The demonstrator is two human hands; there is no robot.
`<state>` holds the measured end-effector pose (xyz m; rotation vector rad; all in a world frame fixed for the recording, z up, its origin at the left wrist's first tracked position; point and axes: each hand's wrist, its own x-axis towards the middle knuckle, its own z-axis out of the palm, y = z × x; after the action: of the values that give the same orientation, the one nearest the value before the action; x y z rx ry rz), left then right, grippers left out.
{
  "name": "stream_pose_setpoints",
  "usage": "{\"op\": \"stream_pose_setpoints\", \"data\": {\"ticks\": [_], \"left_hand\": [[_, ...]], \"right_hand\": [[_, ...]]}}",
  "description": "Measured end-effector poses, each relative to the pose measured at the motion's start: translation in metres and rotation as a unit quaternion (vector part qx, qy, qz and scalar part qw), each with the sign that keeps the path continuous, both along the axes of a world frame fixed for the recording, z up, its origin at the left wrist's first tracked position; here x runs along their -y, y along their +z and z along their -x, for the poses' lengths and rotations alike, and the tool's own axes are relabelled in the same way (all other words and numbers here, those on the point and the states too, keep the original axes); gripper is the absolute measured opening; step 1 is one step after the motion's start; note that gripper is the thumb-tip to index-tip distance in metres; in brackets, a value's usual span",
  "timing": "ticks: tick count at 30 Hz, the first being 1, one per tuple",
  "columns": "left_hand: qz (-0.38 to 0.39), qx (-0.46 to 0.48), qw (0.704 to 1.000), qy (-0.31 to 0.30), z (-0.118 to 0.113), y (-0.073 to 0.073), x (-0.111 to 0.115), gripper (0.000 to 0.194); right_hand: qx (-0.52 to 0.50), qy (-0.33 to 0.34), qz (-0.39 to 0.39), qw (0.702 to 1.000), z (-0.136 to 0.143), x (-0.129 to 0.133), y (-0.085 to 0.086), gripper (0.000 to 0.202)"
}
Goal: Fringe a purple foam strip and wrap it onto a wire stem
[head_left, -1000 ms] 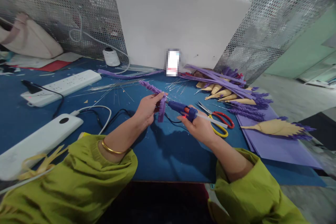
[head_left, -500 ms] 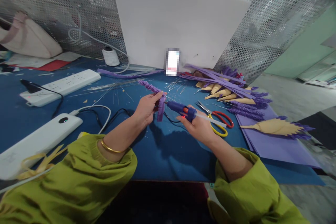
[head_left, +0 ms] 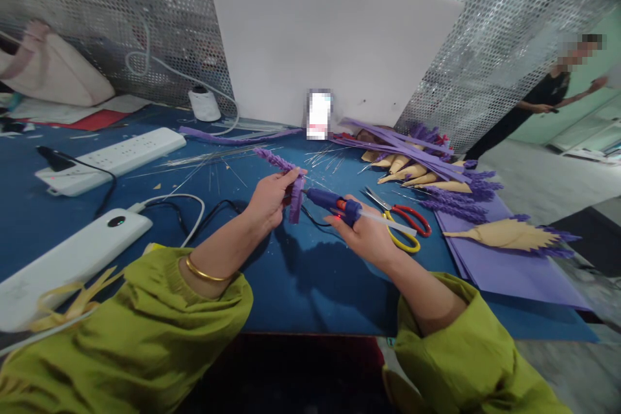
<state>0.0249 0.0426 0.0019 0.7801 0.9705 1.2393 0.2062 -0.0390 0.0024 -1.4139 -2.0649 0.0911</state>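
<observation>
Pinched in the fingers of my left hand point(head_left: 275, 199) is a purple lavender-like paper flower stem point(head_left: 270, 158), its tip pointing up and left. A purple fringed strip point(head_left: 295, 200) hangs down from the stem beside my fingertips. My right hand point(head_left: 369, 233) is wrapped around a blue glue gun point(head_left: 332, 202) with a red light showing. The gun's nozzle points left and is close to the strip; whether it touches cannot be made out. A clear glue stick point(head_left: 388, 220) protrudes from the gun's back. Scissors point(head_left: 411, 220) with red and yellow handles lie just right of my right hand.
Wrapped purple flowers point(head_left: 417, 171) and purple sheets point(head_left: 514, 275) lie at the right. A lit phone point(head_left: 319, 115) leans against the white board point(head_left: 330, 32). A power strip point(head_left: 116, 158) and white power bank point(head_left: 82, 272) lie left, among cables and thin wires. Another person point(head_left: 548, 90) stands far right.
The glue gun has shifted slightly left, its nozzle nearer the purple strip. Another person has come into view at the far right. Both hands keep their grips.
</observation>
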Motion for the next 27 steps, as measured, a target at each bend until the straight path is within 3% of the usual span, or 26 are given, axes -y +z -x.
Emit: {"op": "stream_pose_setpoints", "data": {"ticks": [12,22,27], "left_hand": [[-0.002,-0.003,1.000,0.004,0.0004,-0.0031,-0.0013,0.040],[0.012,0.016,1.000,0.024,0.0002,-0.0026,-0.0038,0.032],[0.027,0.036,0.997,0.062,0.0015,-0.0021,-0.0080,0.025]], "right_hand": [[0.010,-0.004,0.018,1.000,-0.0008,-0.0008,-0.0028,0.030],[0.022,0.002,0.012,1.000,-0.0024,-0.0035,-0.0048,0.031],[-0.072,0.006,0.016,0.997,-0.0082,-0.0069,-0.0085,0.029]]}}
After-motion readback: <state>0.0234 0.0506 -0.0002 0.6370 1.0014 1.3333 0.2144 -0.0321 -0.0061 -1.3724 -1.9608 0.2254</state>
